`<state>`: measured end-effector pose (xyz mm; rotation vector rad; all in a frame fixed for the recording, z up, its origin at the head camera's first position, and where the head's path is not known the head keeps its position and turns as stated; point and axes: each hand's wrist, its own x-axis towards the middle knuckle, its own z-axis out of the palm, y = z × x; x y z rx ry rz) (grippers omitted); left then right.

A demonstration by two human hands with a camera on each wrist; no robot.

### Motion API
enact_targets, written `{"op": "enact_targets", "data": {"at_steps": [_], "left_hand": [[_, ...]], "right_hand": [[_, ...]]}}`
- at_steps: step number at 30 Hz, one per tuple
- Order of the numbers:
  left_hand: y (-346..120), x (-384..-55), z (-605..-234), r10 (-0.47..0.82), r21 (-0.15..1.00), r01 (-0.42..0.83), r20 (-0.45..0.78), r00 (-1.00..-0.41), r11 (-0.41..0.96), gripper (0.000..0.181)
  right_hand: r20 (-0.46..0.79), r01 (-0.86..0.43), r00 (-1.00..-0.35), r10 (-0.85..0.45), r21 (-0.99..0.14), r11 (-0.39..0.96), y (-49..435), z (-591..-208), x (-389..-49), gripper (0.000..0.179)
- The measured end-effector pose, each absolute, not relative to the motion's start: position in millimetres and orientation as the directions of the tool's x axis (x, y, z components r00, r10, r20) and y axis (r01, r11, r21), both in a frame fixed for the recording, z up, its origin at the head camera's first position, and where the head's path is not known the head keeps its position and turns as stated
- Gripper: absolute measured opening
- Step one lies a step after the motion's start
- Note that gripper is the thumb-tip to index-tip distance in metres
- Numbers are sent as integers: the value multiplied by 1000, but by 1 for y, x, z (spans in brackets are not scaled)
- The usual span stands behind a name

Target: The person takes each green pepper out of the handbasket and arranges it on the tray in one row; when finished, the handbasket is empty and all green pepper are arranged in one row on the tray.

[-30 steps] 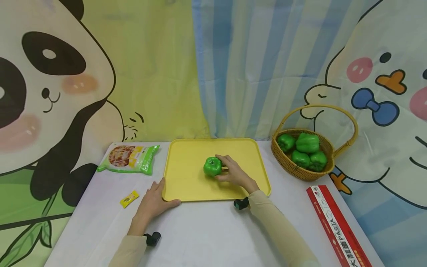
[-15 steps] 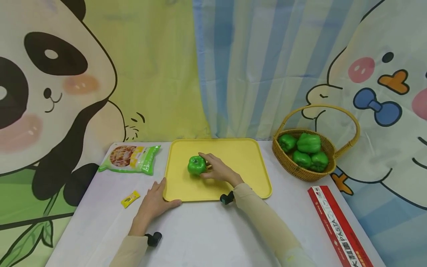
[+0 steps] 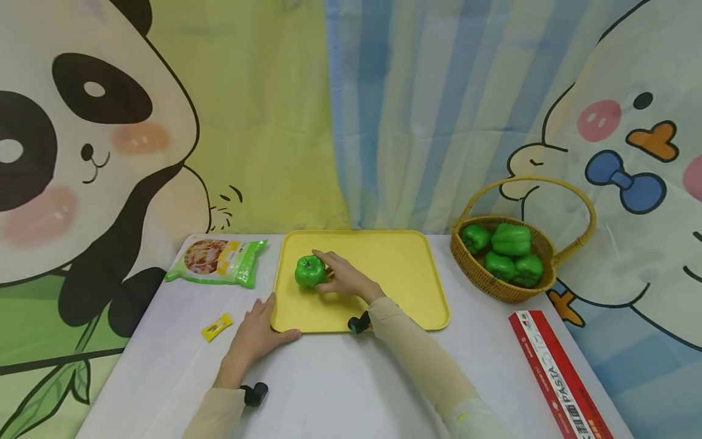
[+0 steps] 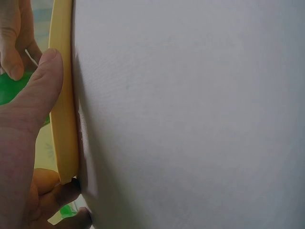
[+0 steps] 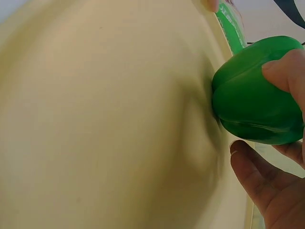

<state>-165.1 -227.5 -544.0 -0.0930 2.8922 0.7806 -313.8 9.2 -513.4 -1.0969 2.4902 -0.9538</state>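
Note:
On the left part of the yellow tray (image 3: 378,305) is a glossy green bell pepper (image 3: 310,271). My right hand (image 3: 348,280) holds it from its right side, fingers behind and thumb in front. The right wrist view shows a fingertip on the pepper (image 5: 259,93), close above the tray surface (image 5: 105,105); any gap under it is hard to judge. My left hand (image 3: 255,332) grips the tray's near left corner. In the left wrist view its thumb (image 4: 43,86) lies along the tray's front wall (image 4: 64,138), with bent fingers at the corner.
A wicker basket (image 3: 479,282) with several green peppers (image 3: 511,239) stands at the right, its handle raised. A red and white pasta box (image 3: 559,378) lies before it. Left of the tray lie a green food bag (image 3: 219,261) and a small yellow packet (image 3: 216,327).
My right hand has moved left over the tray with the pepper, from near the middle to the left part. The left hand keeps its place at the corner. The head view shifts slightly.

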Motion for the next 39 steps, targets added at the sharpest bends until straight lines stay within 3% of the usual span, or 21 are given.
{"op": "enact_targets", "data": {"at_steps": [31,39], "left_hand": [[-225,-162,-539,-31,494,-99,-145,-989,864,123],[-224,-162,-539,-41,502,-109,-146,-988,858,123]], "right_hand": [[8,-579,-654,-756,-649,494,-51,-505,-329,90],[-7,-555,-677,-736,-653,516,-55,-507,-325,94]]}}
